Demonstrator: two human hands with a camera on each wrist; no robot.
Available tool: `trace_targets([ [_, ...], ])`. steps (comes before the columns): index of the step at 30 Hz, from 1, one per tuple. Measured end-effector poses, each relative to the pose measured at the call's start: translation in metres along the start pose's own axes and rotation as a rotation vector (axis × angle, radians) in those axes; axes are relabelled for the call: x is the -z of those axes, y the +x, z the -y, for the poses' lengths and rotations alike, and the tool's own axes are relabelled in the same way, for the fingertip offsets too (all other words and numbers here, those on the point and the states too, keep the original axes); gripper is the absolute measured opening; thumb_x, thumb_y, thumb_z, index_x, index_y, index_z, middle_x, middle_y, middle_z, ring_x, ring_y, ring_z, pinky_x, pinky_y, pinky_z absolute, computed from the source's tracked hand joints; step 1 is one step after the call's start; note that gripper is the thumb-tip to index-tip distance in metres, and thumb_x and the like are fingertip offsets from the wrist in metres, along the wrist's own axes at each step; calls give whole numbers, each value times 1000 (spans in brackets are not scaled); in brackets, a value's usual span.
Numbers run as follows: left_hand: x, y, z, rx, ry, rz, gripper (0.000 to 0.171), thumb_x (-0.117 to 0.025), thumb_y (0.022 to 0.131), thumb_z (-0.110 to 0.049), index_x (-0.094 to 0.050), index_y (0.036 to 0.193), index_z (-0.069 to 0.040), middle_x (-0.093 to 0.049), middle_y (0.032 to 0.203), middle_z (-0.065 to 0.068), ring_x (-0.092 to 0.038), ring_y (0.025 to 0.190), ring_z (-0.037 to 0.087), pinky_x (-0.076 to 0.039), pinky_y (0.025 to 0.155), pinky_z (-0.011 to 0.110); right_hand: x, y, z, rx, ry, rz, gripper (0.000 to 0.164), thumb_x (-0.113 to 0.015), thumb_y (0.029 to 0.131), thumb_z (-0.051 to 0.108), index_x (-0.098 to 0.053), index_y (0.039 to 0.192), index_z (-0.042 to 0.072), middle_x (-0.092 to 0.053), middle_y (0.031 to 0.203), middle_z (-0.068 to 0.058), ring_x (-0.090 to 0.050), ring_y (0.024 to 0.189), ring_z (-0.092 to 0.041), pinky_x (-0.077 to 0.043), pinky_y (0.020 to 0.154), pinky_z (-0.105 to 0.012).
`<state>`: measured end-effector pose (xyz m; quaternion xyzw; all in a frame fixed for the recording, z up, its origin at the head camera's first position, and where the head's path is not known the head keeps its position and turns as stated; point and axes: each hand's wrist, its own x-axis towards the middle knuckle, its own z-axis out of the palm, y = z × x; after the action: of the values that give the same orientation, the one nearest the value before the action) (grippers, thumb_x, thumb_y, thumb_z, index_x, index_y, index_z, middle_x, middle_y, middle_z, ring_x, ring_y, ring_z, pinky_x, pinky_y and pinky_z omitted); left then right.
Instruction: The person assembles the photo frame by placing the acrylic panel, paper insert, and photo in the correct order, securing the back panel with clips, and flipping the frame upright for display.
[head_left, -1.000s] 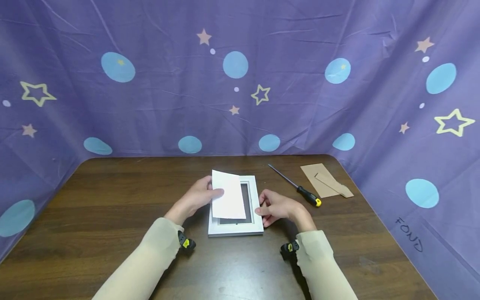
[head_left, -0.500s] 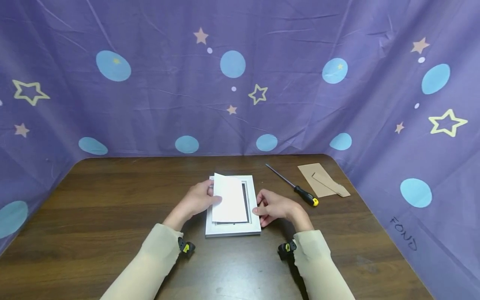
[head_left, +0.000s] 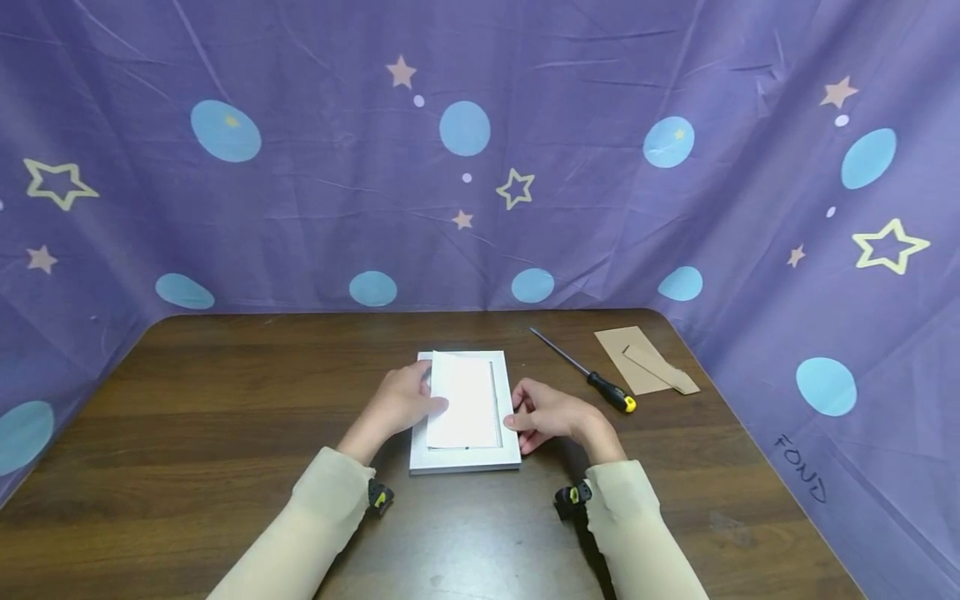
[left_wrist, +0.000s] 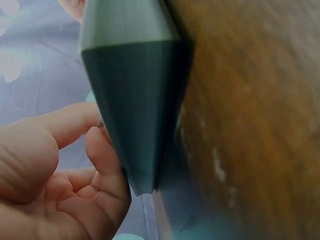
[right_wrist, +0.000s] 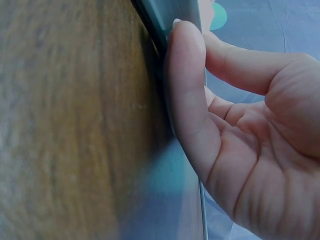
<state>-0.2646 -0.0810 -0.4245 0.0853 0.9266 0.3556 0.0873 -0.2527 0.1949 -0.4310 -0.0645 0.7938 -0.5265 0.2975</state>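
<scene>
A white picture frame [head_left: 512,450] lies on the wooden table in the middle of the head view. Over its opening is a white sheet of paper or card [head_left: 467,408], almost flat, leaving a thin dark line of the opening at its right. My left hand [head_left: 397,408] pinches the sheet's left edge, thumb on top. In the left wrist view the frame's side [left_wrist: 135,110] hides some of that hand's fingertips. My right hand [head_left: 551,415] grips the frame's right side between thumb and fingers; the right wrist view shows a finger [right_wrist: 187,85] along the frame's edge.
To the right lies a screwdriver [head_left: 611,392] with a black and yellow handle. Beyond it is a brown cardboard sheet [head_left: 618,340] with a narrow folded cardboard strip [head_left: 660,367] on it. A purple patterned curtain [head_left: 322,192] hangs behind the table [head_left: 225,392].
The left hand has lowered the white sheet toward the frame and shifted it right, so it now covers nearly all the dark opening. The right hand stays at the frame's right side.
</scene>
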Motion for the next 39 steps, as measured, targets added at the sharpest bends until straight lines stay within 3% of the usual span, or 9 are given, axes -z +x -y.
trace_targets([
  [5,-3,-2,-5,-6,45,-9,81,-80,96,-25,-39,160,3,-61,82,9,-57,73,21,-51,64,32,1,1,0,3,-8,0,29,-70,103,8,-46,119,0,-60,92,-15,-66,72,-23,-67,68,-36],
  [9,-3,-5,-7,11,67,-22,83,-80,96,-25,-37,161,3,-68,100,15,-64,90,26,-63,87,44,0,2,2,9,-9,10,29,-70,103,8,-46,119,0,-60,91,-14,-66,72,-23,-68,68,-36],
  [12,-3,-5,-8,20,82,-35,84,-80,96,-24,-36,162,2,-70,116,19,-66,104,31,-59,103,53,-1,3,4,6,-6,13,29,-69,103,8,-46,119,0,-60,92,-14,-66,72,-23,-68,68,-36],
  [19,-4,-4,-12,11,81,-46,88,-81,95,-20,-32,163,3,-67,122,23,-66,108,33,-57,105,55,1,2,4,-4,-18,4,31,-70,103,9,-47,121,0,-60,92,-14,-66,73,-23,-68,68,-35],
  [25,-5,-3,-12,11,63,-52,90,-82,94,-20,-30,165,2,-57,147,29,-59,132,42,-48,116,59,2,2,3,-7,-10,7,31,-70,103,9,-47,121,0,-60,92,-14,-66,73,-23,-68,69,-36],
  [28,-6,-3,-12,-1,78,-51,85,-82,95,-20,-36,163,1,-54,152,28,-55,138,44,-48,116,60,2,1,3,-10,-6,6,30,-70,103,8,-47,121,0,-60,92,-14,-66,73,-23,-68,69,-36],
  [33,-6,-5,-11,-27,123,-36,69,-81,96,-22,-51,153,2,-60,145,26,-59,133,43,-52,112,58,1,0,2,-9,2,6,29,-69,103,7,-46,120,0,-60,91,-14,-66,72,-23,-67,68,-35],
  [39,-4,-5,-9,-20,138,-22,67,-80,96,-24,-54,152,2,-56,151,27,-51,142,46,-46,117,60,1,1,1,-12,4,11,29,-69,103,7,-46,120,0,-60,91,-14,-66,72,-22,-67,68,-34],
])
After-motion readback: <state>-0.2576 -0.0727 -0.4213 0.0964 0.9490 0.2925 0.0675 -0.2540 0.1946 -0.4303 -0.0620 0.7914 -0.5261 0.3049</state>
